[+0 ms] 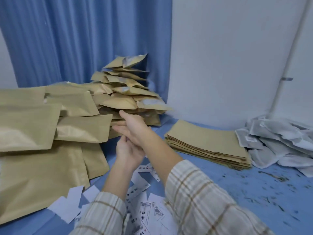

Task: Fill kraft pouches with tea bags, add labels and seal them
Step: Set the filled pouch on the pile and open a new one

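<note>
Kraft pouches, puffy and filled, sprawl over the left of the blue table and rise into a messy tower of pouches against the curtain, with loose paper labels scattered in front showing black print too blurry to read. Mid-frame the left hand is half curled palm-up right under the right hand, which reaches toward the tower with fingers spread flat and open; can't tell if the left one pinches anything. Off to the right sit a neat flat stack of empty pouches and a heap of white tea bags, tags unreadable.
</note>
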Motion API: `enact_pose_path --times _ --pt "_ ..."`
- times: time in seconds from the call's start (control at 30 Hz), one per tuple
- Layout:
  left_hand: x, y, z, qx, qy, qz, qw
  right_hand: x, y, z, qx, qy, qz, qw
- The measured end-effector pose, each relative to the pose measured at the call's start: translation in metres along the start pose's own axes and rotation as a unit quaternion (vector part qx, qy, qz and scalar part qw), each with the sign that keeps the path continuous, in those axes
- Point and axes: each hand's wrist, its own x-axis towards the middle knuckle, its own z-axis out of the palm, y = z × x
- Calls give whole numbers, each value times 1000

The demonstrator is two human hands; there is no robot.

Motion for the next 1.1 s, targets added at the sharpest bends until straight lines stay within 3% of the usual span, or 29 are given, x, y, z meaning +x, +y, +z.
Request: enact_pose_path --times 0.1,0.17,0.3,0.43,0.5,0.6,0.77,0.87,0.93,1.0,1.03,1.1 --pt "24 -43 11 19 20 -43 999 -4 0 -53 -135 86 -45 986" --pt "41 -72 18 41 31 -67 996 -8 5 -98 -281 134 -97 945" --pt "66 -126 30 119 42 -108 986 -11 23 -192 -578 222 -122 776" --pt "84 -166 31 140 79 -142 977 -12 41 -265 -757 203 -30 620" --pt "90 -180 31 138 85 -153 975 -14 48 -288 -791 187 28 582" --pt "95 -193 32 142 91 -157 973 -18 55 -301 -790 206 40 577" --pt "92 -202 35 182 69 -150 969 -33 55 -288 -840 179 -70 507" --pt "81 -194 41 217 44 -147 964 -56 57 -277 -869 205 -203 401" --pt "76 -188 46 240 44 -113 963 -67 62 -272 -834 228 -294 406" --pt "68 -181 53 274 55 -58 958 -79 68 -268 -790 235 -347 448" --pt "61 -177 57 290 58 -31 955 -84 66 -263 -754 220 -365 500" --pt "48 -171 65 331 62 41 941 -95 57 -251 -660 179 -346 643"
